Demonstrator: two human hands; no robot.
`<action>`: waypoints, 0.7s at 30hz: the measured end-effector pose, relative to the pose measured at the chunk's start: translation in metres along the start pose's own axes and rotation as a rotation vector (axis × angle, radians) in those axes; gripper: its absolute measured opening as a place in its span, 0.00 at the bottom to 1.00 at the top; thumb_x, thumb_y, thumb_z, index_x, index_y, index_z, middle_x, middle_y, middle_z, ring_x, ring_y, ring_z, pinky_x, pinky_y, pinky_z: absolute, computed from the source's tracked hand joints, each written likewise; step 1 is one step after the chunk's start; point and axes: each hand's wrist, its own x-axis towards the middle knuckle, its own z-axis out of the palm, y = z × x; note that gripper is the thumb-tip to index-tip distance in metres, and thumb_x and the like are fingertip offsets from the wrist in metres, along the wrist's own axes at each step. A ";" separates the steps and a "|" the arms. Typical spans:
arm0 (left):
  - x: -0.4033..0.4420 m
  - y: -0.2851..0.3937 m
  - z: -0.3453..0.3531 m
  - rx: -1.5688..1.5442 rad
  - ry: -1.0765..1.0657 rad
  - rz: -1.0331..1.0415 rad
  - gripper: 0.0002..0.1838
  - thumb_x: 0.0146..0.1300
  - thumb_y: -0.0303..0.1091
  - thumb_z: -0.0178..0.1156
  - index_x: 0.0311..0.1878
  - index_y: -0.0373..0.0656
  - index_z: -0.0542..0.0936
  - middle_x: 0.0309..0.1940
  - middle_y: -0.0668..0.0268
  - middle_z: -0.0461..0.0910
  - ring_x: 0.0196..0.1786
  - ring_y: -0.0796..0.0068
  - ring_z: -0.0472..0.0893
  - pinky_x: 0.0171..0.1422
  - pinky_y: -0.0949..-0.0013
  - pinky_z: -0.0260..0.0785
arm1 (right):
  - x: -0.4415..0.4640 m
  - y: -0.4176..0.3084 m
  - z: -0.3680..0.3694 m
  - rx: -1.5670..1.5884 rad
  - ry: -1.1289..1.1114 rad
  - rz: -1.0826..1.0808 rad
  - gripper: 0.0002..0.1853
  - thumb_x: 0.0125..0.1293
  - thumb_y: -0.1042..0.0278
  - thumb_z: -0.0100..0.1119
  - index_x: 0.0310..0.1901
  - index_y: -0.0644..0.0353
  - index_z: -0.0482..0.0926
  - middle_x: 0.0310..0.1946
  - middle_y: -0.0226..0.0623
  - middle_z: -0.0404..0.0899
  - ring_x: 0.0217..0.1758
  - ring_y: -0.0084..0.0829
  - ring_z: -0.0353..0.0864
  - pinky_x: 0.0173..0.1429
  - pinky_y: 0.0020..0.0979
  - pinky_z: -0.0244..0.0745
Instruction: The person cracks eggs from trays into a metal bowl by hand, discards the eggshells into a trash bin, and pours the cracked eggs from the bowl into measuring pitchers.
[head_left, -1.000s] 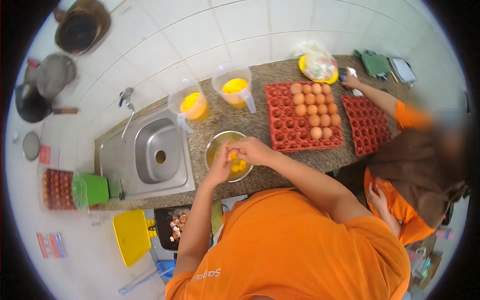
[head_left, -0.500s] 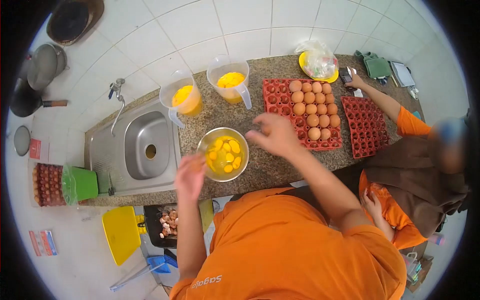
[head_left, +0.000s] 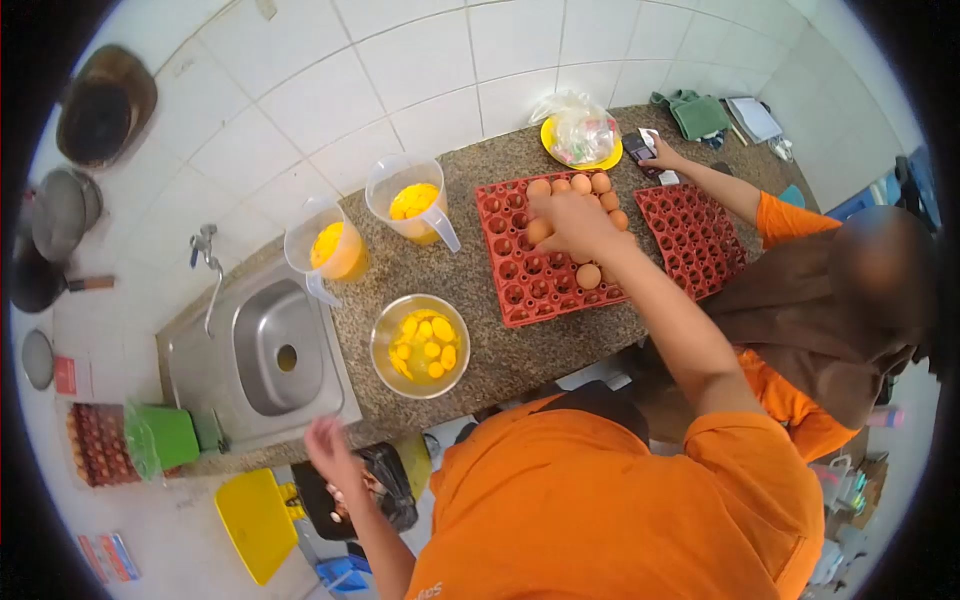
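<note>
Two hands, two very different spots. The right hand (head_left: pixel 572 225) is over the red tray (head_left: pixel 515 298) right of centre, down among the brown eggs (head_left: pixel 588 276). Its fingers point to the left, bent over the eggs, but the back of the hand blocks the view, so I can't tell if they're clamped on one. The eggs themselves sit mostly on the right side of that tray.

The left hand (head_left: pixel 330 450) is lower left of centre, by the front edge of the counter (head_left: pixel 530 362), just about over the black bin (head_left: pixel 315 500) with some shells in it. That hand is pretty blurry, so I can't say if its fingers are apart or together. A yellow lid (head_left: pixel 255 525) sits beside the bin.

The metal bowl (head_left: pixel 380 345) is near the middle of the frame, between sink (head_left: pixel 345 385) and tray, with a bunch of yolks (head_left: pixel 443 328) inside. Above it are two clear jugs (head_left: pixel 382 187) with yellow egg in them. Over on the right there's a second red tray (head_left: pixel 690 235), and a co-worker's hand (head_left: pixel 662 155) touches a dark thing just above it.
</note>
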 end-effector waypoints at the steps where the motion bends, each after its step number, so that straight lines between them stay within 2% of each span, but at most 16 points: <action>1: -0.006 0.051 0.044 -0.150 -0.144 -0.122 0.24 0.77 0.32 0.59 0.74 0.40 0.71 0.62 0.53 0.80 0.62 0.63 0.83 0.67 0.61 0.77 | 0.001 -0.018 0.007 0.176 -0.027 -0.143 0.19 0.53 0.65 0.78 0.47 0.54 0.86 0.41 0.42 0.88 0.49 0.50 0.87 0.49 0.47 0.82; 2: -0.014 0.102 0.085 -0.309 -0.353 -0.243 0.27 0.79 0.32 0.58 0.77 0.40 0.66 0.67 0.55 0.78 0.66 0.62 0.81 0.67 0.58 0.78 | -0.001 -0.043 0.019 0.291 -0.092 -0.291 0.21 0.53 0.64 0.80 0.49 0.54 0.86 0.42 0.42 0.88 0.49 0.48 0.87 0.51 0.47 0.81; 4: -0.012 0.118 0.135 -0.812 -0.721 -0.497 0.26 0.81 0.34 0.57 0.77 0.40 0.67 0.70 0.57 0.76 0.70 0.61 0.79 0.67 0.57 0.79 | -0.007 -0.095 0.065 0.433 -0.177 -0.548 0.22 0.56 0.62 0.81 0.51 0.55 0.85 0.44 0.41 0.86 0.52 0.49 0.85 0.55 0.48 0.79; 5: -0.007 0.109 0.150 -0.778 -0.737 -0.488 0.25 0.82 0.35 0.57 0.77 0.41 0.67 0.70 0.58 0.75 0.71 0.61 0.78 0.68 0.57 0.79 | -0.014 -0.125 0.074 0.448 -0.245 -0.572 0.23 0.56 0.60 0.80 0.54 0.53 0.85 0.44 0.42 0.83 0.52 0.51 0.82 0.58 0.49 0.76; 6: -0.003 0.094 0.163 -0.742 -0.751 -0.484 0.25 0.83 0.36 0.56 0.78 0.41 0.67 0.71 0.58 0.75 0.73 0.60 0.78 0.68 0.57 0.79 | -0.021 -0.143 0.079 0.486 -0.406 -0.490 0.25 0.61 0.63 0.75 0.58 0.57 0.78 0.47 0.46 0.78 0.55 0.53 0.79 0.60 0.48 0.75; 9: 0.003 0.084 0.169 -0.703 -0.678 -0.465 0.23 0.84 0.36 0.54 0.76 0.41 0.68 0.70 0.59 0.75 0.71 0.63 0.78 0.70 0.59 0.76 | -0.034 -0.157 0.146 0.680 -0.145 -0.371 0.25 0.62 0.67 0.70 0.59 0.61 0.70 0.52 0.53 0.71 0.60 0.57 0.75 0.61 0.48 0.74; 10: 0.010 0.079 0.167 -0.720 -0.626 -0.487 0.23 0.84 0.36 0.54 0.76 0.41 0.68 0.70 0.60 0.75 0.70 0.64 0.78 0.71 0.60 0.76 | -0.036 -0.166 0.135 0.663 -0.158 -0.261 0.22 0.63 0.73 0.65 0.56 0.64 0.66 0.56 0.56 0.67 0.62 0.60 0.73 0.64 0.48 0.73; 11: 0.013 0.072 0.164 -0.736 -0.571 -0.512 0.23 0.84 0.36 0.55 0.75 0.40 0.69 0.69 0.60 0.76 0.69 0.64 0.79 0.71 0.60 0.75 | -0.037 -0.170 0.136 0.703 0.028 -0.273 0.23 0.64 0.73 0.64 0.57 0.64 0.67 0.57 0.57 0.66 0.62 0.60 0.73 0.65 0.48 0.73; 12: 0.015 0.064 0.165 -0.739 -0.505 -0.487 0.22 0.85 0.41 0.53 0.74 0.40 0.70 0.68 0.60 0.76 0.68 0.66 0.79 0.73 0.60 0.73 | -0.040 -0.174 0.139 0.738 0.214 -0.282 0.23 0.64 0.74 0.64 0.58 0.64 0.67 0.58 0.58 0.65 0.62 0.61 0.73 0.65 0.48 0.73; 13: 0.016 0.064 0.168 -0.804 -0.513 -0.492 0.23 0.85 0.43 0.52 0.73 0.41 0.70 0.69 0.61 0.76 0.68 0.66 0.78 0.73 0.60 0.72 | -0.041 -0.178 0.141 0.768 0.401 -0.289 0.23 0.65 0.74 0.63 0.59 0.65 0.67 0.59 0.59 0.65 0.62 0.61 0.73 0.66 0.48 0.73; 14: 0.018 0.065 0.171 -0.872 -0.519 -0.494 0.23 0.85 0.45 0.51 0.73 0.41 0.71 0.69 0.61 0.76 0.68 0.66 0.78 0.74 0.60 0.71 | -0.040 -0.182 0.139 0.681 0.476 -0.374 0.24 0.66 0.76 0.62 0.64 0.65 0.70 0.61 0.58 0.68 0.64 0.58 0.74 0.68 0.46 0.73; 16: 0.011 0.081 0.178 -0.932 -0.522 -0.450 0.24 0.86 0.51 0.48 0.73 0.44 0.71 0.70 0.61 0.76 0.70 0.66 0.77 0.76 0.59 0.68 | -0.039 -0.175 0.157 0.506 0.301 -0.481 0.22 0.65 0.76 0.62 0.61 0.64 0.74 0.57 0.52 0.74 0.62 0.57 0.75 0.67 0.48 0.73; 17: 0.010 0.078 0.184 -0.953 -0.528 -0.463 0.23 0.85 0.48 0.49 0.73 0.44 0.71 0.69 0.61 0.76 0.70 0.65 0.77 0.76 0.60 0.69 | -0.036 -0.172 0.169 0.426 0.213 -0.542 0.20 0.64 0.76 0.62 0.59 0.64 0.77 0.54 0.49 0.77 0.61 0.56 0.76 0.67 0.48 0.74; 18: 0.012 0.067 0.186 -0.970 -0.528 -0.474 0.22 0.85 0.46 0.51 0.73 0.44 0.71 0.69 0.60 0.76 0.70 0.65 0.77 0.75 0.60 0.70 | -0.034 -0.170 0.179 0.369 0.258 -0.494 0.25 0.66 0.75 0.65 0.65 0.61 0.76 0.54 0.46 0.80 0.61 0.50 0.79 0.66 0.41 0.75; 19: 0.016 0.060 0.184 -0.990 -0.524 -0.481 0.22 0.84 0.44 0.52 0.73 0.44 0.71 0.68 0.60 0.76 0.69 0.64 0.77 0.74 0.61 0.70 | -0.034 -0.171 0.184 0.531 0.228 -0.351 0.25 0.65 0.74 0.66 0.64 0.61 0.76 0.54 0.46 0.81 0.60 0.49 0.80 0.65 0.40 0.76; 21: 0.025 0.053 0.181 -0.710 -0.536 -0.420 0.23 0.81 0.35 0.55 0.75 0.44 0.68 0.67 0.59 0.76 0.69 0.65 0.78 0.73 0.62 0.71 | -0.030 -0.163 0.188 0.814 0.140 -0.060 0.25 0.64 0.72 0.68 0.64 0.61 0.77 0.54 0.48 0.82 0.57 0.46 0.83 0.63 0.38 0.78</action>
